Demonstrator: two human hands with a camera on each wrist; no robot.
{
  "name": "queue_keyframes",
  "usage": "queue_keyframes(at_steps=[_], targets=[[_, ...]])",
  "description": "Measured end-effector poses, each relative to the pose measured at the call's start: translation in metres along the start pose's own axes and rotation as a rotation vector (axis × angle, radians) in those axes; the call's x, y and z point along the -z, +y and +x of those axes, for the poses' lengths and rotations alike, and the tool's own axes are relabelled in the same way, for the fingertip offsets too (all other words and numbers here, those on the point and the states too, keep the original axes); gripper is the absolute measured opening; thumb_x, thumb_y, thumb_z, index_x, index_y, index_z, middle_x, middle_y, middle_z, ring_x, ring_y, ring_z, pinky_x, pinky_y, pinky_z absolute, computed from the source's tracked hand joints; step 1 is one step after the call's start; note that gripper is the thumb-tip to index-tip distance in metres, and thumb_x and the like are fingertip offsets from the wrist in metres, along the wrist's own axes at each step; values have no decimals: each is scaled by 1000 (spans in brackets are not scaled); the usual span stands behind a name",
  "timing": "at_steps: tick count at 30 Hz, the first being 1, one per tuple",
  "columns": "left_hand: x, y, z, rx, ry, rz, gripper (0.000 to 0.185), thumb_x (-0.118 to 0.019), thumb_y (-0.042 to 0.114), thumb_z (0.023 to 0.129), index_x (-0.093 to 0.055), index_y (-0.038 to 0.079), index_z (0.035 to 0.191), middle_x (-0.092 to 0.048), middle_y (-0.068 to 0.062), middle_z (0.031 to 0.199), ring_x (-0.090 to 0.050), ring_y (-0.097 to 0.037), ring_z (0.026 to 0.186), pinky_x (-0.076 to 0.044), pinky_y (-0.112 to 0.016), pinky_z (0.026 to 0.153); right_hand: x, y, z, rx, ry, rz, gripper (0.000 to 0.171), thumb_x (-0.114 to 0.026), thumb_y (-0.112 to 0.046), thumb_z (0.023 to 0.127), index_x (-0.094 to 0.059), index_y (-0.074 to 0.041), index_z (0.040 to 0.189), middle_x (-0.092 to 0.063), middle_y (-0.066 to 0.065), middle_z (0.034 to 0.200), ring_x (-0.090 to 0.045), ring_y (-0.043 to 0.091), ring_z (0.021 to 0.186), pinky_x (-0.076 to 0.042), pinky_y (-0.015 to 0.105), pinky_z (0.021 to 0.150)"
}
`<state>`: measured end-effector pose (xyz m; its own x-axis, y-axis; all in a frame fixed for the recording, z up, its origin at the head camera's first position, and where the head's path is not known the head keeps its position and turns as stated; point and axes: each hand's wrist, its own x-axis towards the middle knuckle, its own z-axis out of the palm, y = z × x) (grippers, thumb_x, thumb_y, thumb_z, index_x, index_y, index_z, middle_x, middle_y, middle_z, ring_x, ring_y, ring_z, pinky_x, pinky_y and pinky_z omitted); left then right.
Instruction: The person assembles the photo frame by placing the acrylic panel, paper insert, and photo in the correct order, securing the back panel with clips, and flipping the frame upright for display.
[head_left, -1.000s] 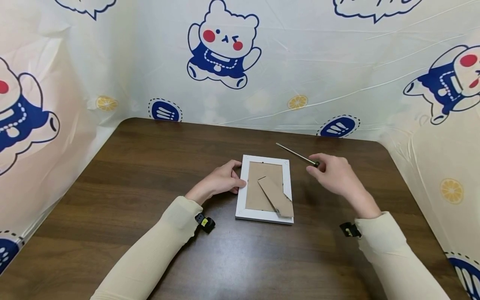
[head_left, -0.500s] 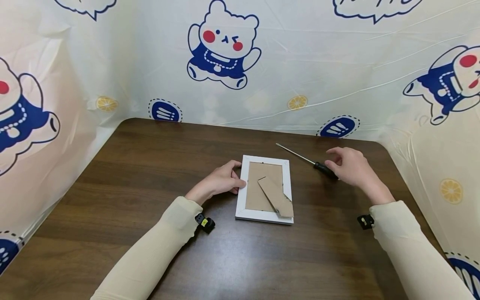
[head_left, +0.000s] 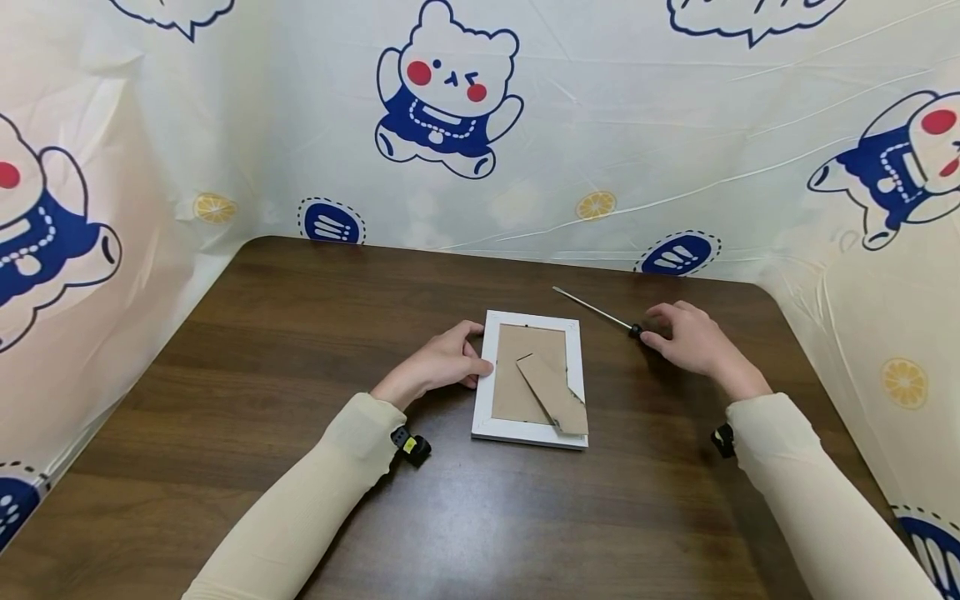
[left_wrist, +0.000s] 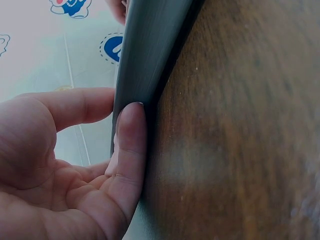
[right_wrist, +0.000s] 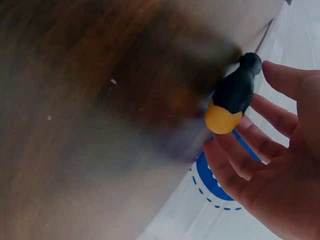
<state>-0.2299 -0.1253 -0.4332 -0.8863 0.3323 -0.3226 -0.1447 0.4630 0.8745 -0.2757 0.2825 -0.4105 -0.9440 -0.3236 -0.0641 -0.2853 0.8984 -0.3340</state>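
The picture frame [head_left: 531, 379] lies face down on the table [head_left: 300, 350], its cardboard stand [head_left: 552, 393] folded out. The left hand [head_left: 442, 360] presses the frame's left edge with relaxed, straight fingers [left_wrist: 131, 135]. The right hand [head_left: 693, 337] cups loosely over the screwdriver [head_left: 600, 312] handle [right_wrist: 235, 92], fingers curving around it but not clenched; the screwdriver rests on the table, right of the frame.

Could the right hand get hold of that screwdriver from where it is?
Probably yes: the right hand is already at the screwdriver handle, fingers spread around it, with nothing between them.
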Motion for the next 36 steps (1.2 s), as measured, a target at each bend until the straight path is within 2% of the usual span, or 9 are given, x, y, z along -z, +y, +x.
queue_keyframes(at_steps=[9,22,32,36], targets=[[-1,2,-1,1,1,-4,75,-74,14,96,-37,6,160,-63,-14,99,-71,-22,79,-64,-33,78,-9,3,6,40,-2,-33,40,-71,-23,102,-64,4,131,-63,28,118,-63,43,108,-51,64,95],[0,0,1,4,5,-3,75,-74,14,95,-38,5,160,-63,-14,99,-71,-22,79,-64,-33,78,-15,3,9,51,15,-44,28,-71,-17,101,-66,2,120,-63,23,107,-62,39,97,-52,60,87],[0,1,0,2,5,-1,75,-74,15,95,-38,6,160,-63,-14,99,-71,-23,79,-64,-34,78,-15,1,3,85,29,-45,19,-66,-10,103,-63,5,112,-63,21,104,-61,37,94,-53,59,86],[0,2,-1,3,3,-3,74,-74,14,95,-38,6,160,-63,-14,100,-71,-23,79,-64,-33,77,-13,0,2,79,11,-22,15,-62,-9,104,-60,4,110,-62,19,101,-59,34,91,-52,54,82]])
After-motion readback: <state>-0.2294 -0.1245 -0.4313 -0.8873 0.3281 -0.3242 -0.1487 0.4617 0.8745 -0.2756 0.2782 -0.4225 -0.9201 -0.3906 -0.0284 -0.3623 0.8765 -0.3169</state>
